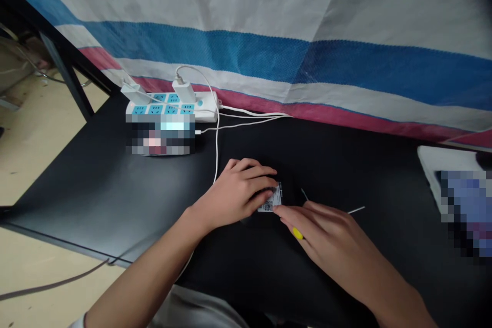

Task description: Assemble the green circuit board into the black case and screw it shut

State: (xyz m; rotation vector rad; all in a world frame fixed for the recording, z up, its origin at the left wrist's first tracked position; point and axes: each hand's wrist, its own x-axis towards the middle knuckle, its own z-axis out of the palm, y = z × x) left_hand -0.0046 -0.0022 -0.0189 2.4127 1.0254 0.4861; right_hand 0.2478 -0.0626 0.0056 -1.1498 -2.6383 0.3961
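A small dark flat piece with a white QR-code label lies on the black table. My left hand rests over it, its fingers curled onto the label and its far edge. At the label's near right corner, the thumb and forefinger of my right hand are pinched together. A tool with a yellow end sticks out of that grip; its tip is hidden, so its kind cannot be told. Beyond the right hand's knuckles lies a thin dark rod. A thin white stick shows behind the same hand.
A white power strip with blue sockets and two plugged-in chargers stands at the back left. In front of it is a blurred-out device on a cable. White cables run past my left hand. Striped sheeting hangs behind the table.
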